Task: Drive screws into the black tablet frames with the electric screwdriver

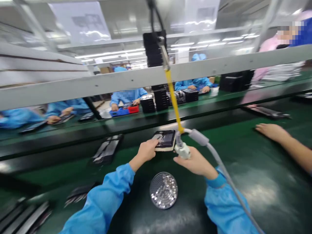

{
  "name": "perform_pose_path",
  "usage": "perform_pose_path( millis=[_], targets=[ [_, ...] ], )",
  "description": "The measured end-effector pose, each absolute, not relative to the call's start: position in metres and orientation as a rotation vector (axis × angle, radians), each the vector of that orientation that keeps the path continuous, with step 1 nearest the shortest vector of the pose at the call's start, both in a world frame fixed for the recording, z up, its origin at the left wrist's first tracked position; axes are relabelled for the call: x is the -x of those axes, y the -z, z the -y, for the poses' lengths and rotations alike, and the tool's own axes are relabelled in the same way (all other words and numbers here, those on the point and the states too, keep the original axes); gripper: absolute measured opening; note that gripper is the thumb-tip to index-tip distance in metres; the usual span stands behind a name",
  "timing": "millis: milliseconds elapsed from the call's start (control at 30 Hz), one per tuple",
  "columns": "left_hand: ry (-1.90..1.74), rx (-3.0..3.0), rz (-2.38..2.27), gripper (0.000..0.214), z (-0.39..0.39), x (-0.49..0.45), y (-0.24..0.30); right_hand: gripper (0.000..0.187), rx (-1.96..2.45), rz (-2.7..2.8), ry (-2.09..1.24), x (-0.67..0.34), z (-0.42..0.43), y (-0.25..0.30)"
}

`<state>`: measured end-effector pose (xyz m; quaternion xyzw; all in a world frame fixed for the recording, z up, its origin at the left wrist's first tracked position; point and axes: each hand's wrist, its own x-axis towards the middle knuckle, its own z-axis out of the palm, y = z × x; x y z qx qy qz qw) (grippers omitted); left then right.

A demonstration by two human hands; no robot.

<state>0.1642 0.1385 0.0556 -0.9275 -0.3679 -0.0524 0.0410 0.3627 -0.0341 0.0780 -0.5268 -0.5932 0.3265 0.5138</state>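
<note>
My left hand [147, 151] is closed on the near left edge of a flat black device [168, 138], its fingers lying on top. This device has a dark rectangular panel and a pale underside; its finer parts are blurred. In my right hand [197, 162] is a white corded electric screwdriver [182, 150], wrapped by the fingers just right of the device. The tool hangs from a yellow strap [173, 97], and its bit is hidden from view. Below both hands, a round dish [163, 205] holds many small shiny metal pieces.
Flat device parts lie on the green surface at left [108, 149] and lower left [26, 217]. Another person's bare hand [273, 131] reaches in from the right. A grey rail [117, 81] crosses ahead; co-workers in blue sit beyond. The tool's grey cable [225, 172] trails over my right sleeve.
</note>
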Motion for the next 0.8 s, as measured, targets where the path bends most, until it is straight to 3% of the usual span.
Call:
perform_pose_path(
  millis=[133,267,433,533,633,800],
  targets=[
    [0.178,2.609,1.356,0.064,-0.058,-0.034,-0.056,0.030,1.304,1.456,-0.753,-0.364,0.033,-0.066],
    [0.258,2.462,1.086,0.072,0.046,0.059,-0.029,0.042,1.420,1.460,-0.731,-0.368,0.033,-0.057],
    [0.189,2.648,0.885,0.059,0.126,0.091,0.001,0.055,1.587,1.440,-0.690,-0.373,0.034,-0.048],
    [0.249,2.844,1.076,0.038,0.100,0.088,-0.007,0.057,1.594,1.438,-0.697,-0.373,0.034,-0.045],
    [0.255,2.584,1.576,0.017,0.028,0.091,-0.020,0.058,1.572,1.418,-0.741,-0.369,0.034,-0.045],
    [0.240,2.381,1.834,0.015,-0.067,0.109,-0.013,0.057,1.543,1.375,-0.742,-0.361,0.033,-0.048]
  ],
)
